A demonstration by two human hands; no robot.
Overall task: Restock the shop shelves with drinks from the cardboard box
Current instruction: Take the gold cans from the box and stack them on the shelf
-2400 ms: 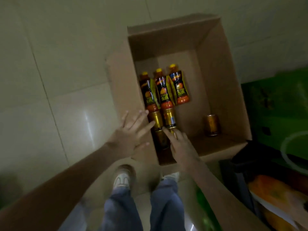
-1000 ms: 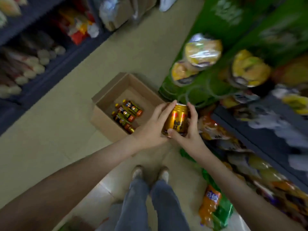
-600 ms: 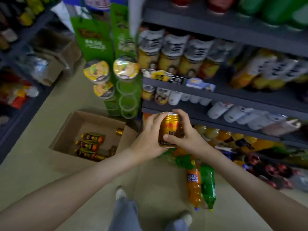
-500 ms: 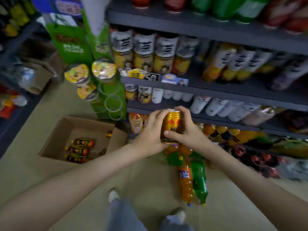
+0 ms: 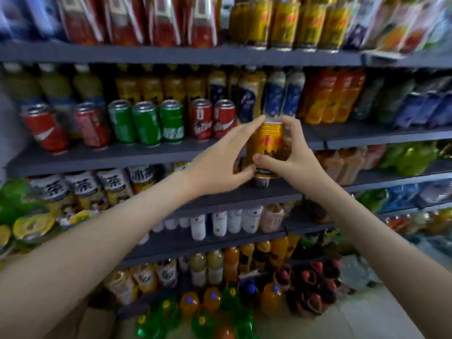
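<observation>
I hold a gold drink can (image 5: 267, 145) upright between both hands, in front of the dark shop shelves (image 5: 122, 155). My left hand (image 5: 220, 160) touches its left side with long straight fingers and the thumb under its lower edge. My right hand (image 5: 296, 155) grips it from the right, fingers curled behind and thumb across the front. The can hangs level with the shelf of red and green cans (image 5: 146, 123). A corner of the cardboard box (image 5: 95, 324) shows at the bottom left.
Gold cans (image 5: 286, 23) stand on the top shelf, right of centre. Bottles fill the lower shelves, and large soda bottles (image 5: 208, 311) stand on the floor by the shelf base. Snack cups (image 5: 31, 226) hang at the left.
My view has swung up from the box and lower shelves to the upper shelves. Both hands have lifted the gold can higher, up to the row of cans.
</observation>
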